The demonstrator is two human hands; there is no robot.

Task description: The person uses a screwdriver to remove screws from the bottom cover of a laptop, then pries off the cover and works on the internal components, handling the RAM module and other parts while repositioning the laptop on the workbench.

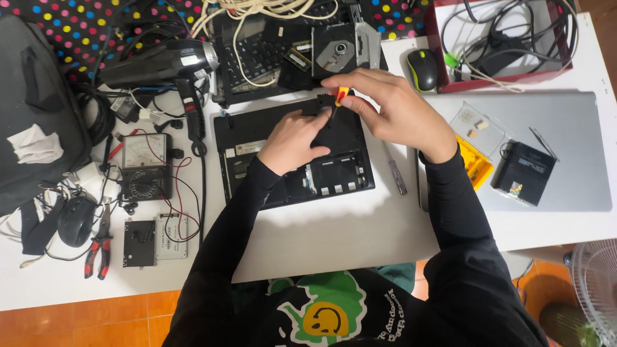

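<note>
The screwdriver (339, 103), red and yellow at the handle, stands nearly upright over the far edge of the black laptop base (292, 157), tip down on it; the right hand (392, 112) arches above, fingers pinching the handle top; the left hand (292, 138) lies flat on the base just beside the tip, fingers pressed together.

The left hand (292, 138) covers the middle of the black laptop base (292, 157), the screwdriver (339, 101) tip hides behind fingers, and the fan (594, 289) is cut off at the right edge.
</note>
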